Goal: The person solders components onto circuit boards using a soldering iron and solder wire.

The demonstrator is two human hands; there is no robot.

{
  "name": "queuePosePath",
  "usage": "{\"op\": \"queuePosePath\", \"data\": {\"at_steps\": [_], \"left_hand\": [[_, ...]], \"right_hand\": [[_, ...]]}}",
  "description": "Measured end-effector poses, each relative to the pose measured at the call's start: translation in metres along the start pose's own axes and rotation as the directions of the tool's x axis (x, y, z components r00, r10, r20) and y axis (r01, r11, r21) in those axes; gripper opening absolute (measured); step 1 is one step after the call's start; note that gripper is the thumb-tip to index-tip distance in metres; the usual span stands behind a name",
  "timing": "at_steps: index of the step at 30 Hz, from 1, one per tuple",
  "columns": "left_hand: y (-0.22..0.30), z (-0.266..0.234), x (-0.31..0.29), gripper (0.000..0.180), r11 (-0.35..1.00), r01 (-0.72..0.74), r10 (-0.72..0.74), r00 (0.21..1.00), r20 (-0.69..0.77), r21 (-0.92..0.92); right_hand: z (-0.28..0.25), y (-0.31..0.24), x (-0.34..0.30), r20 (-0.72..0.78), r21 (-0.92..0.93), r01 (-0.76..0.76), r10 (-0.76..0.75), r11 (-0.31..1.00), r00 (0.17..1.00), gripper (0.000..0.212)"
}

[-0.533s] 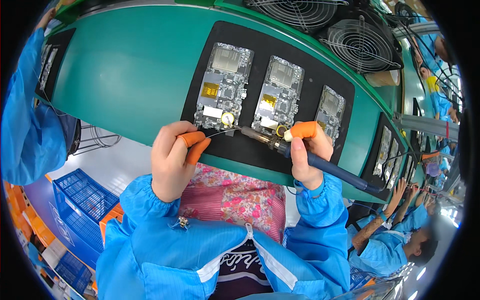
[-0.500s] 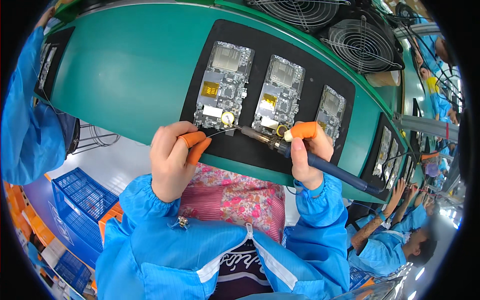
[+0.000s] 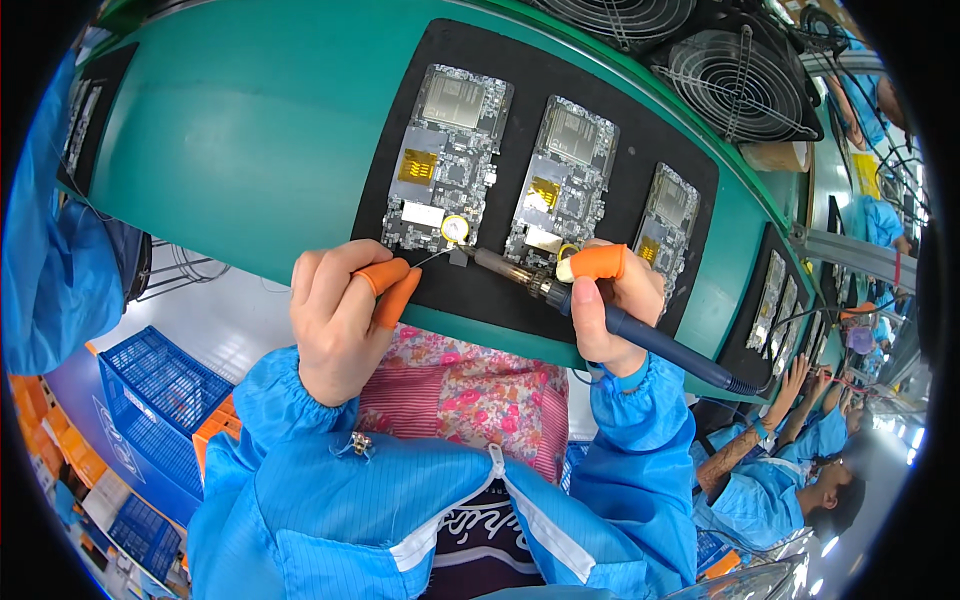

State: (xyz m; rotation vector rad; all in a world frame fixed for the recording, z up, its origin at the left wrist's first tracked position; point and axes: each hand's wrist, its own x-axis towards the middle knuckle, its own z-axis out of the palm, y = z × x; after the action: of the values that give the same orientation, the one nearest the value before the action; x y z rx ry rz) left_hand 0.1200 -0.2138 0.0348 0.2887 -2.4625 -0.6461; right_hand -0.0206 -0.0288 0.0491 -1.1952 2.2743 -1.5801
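My right hand [image 3: 618, 305] grips a soldering iron [image 3: 655, 340] with a dark blue handle, and its tip meets the lower edge of the leftmost circuit board [image 3: 440, 175], just below a round yellow-rimmed part [image 3: 455, 229]. Between the orange-covered fingertips of my left hand [image 3: 345, 310] is a thin solder wire [image 3: 432, 258], its end beside the iron's tip. Two more boards, a middle one [image 3: 565, 170] and a right one [image 3: 668, 210], lie on the same black mat [image 3: 400, 130]. My right hand partly covers the lower end of the middle board.
The mat lies on a green bench [image 3: 250, 130]. Along its far edge stand metal-grilled fans [image 3: 738, 85] and a cardboard roll [image 3: 778, 156]. Another mat with boards [image 3: 768, 300] is at the right. Co-workers in blue sit on both sides; a blue crate [image 3: 165, 380] stands lower left.
The iron's tip has shifted from beside the round part to the board's lower edge, with the wire end following. The view has shifted slightly.
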Motion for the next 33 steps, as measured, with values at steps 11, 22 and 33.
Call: {"op": "queuePosePath", "data": {"at_steps": [11,22,33], "left_hand": [[0.002,0.005,0.004,0.022,1.000,-0.022,0.022,1.000,0.020,-0.008],[0.002,0.014,0.008,0.024,0.995,-0.098,0.099,0.994,0.037,-0.005],[0.001,-0.005,0.003,0.032,0.951,0.212,-0.200,0.977,0.077,-0.223]], "right_hand": [[0.001,0.001,0.002,-0.007,0.017,0.042,-0.042,0.999,0.999,0.008],[0.001,0.003,0.002,-0.004,0.041,0.045,-0.045,0.998,0.999,0.008],[-0.002,0.003,-0.002,-0.092,0.051,0.102,-0.097,0.993,0.991,0.009]]}}
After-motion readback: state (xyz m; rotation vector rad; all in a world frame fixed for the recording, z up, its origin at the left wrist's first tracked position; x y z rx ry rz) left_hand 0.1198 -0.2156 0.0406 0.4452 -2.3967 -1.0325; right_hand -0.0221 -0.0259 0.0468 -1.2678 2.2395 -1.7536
